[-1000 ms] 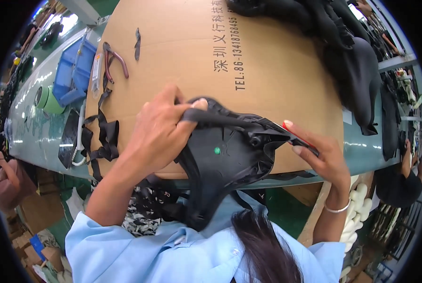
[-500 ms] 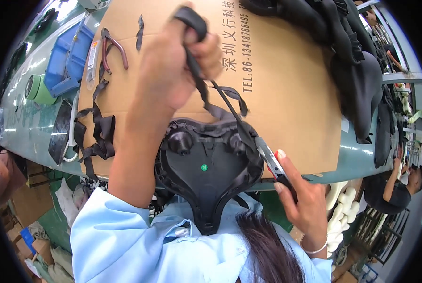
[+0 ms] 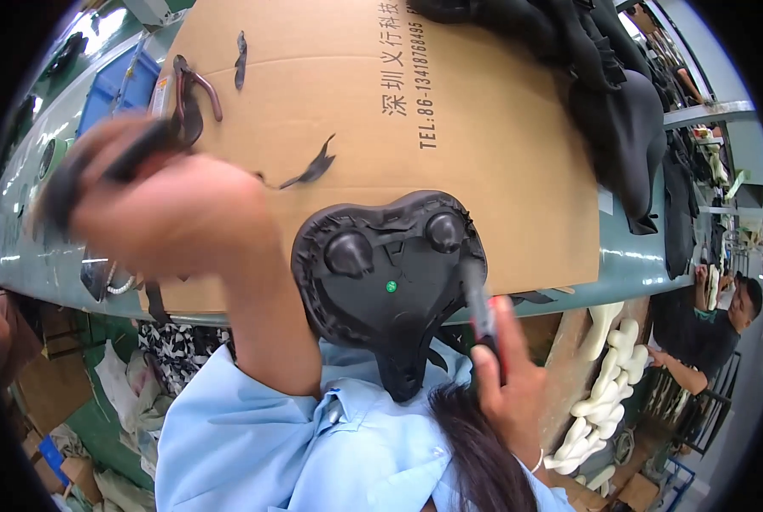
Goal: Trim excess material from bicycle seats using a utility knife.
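Observation:
A black bicycle saddle (image 3: 373, 320) lies underside up at the cardboard's near edge, its narrow nose against my shirt. Two round bumps and a small green sticker show on it, and gathered black cover material runs round its rim. My right hand (image 3: 511, 384) is closed on a utility knife (image 3: 482, 317), whose blurred tip is at the saddle's right edge. Off to the left, my left hand (image 3: 176, 205) is smeared by motion and closed round a bunched black strip (image 3: 142, 152). It is clear of the saddle.
A cardboard sheet (image 3: 518, 213) covers the green table (image 3: 637, 266). Red-handled pliers (image 3: 204, 85), a blue bin (image 3: 117, 90) and black scraps (image 3: 316, 166) lie toward the left. Black covers (image 3: 624, 136) are heaped at the right. A co-worker (image 3: 705, 333) is beyond, near white foam pieces (image 3: 603, 401).
My left hand has swung left and nearer with the black strip, which no longer stretches to the saddle. The knife in my right hand has dropped slightly toward me. The view has shifted a little.

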The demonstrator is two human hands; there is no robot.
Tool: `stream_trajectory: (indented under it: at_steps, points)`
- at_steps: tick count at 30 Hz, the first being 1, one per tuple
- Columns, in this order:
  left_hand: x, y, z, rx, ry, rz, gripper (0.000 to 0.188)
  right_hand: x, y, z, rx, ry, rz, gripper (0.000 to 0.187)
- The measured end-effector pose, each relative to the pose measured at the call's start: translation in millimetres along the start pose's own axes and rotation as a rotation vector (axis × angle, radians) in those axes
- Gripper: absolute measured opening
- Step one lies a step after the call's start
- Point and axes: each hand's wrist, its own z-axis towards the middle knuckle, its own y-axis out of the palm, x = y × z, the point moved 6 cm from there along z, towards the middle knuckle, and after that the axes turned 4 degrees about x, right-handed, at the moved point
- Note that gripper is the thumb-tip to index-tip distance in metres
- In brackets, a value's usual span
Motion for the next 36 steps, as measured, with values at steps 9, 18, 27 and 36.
stream_trajectory:
  at_steps: [9, 18, 27, 36]
  points:
    - [-20, 44, -101, -1.814, -0.554, 0.369, 0.041, 7, 30, 115, 0.183, 0.083, 0.946, 0.087]
    - [-189, 147, 18, -0.807, -1.03, -0.52, 0.047, 43, -28, 115, 0.57, 0.108, 0.888, 0.04]
    - [-205, 302, -162, -1.042, -1.27, -0.004, 0.049, 76, 39, 78, 0.529, 0.307, 0.918, 0.048]
    - [-142, 292, -89, -1.001, -0.294, 0.318, 0.055, 78, 41, 77, 0.503, 0.281, 0.934, 0.048]
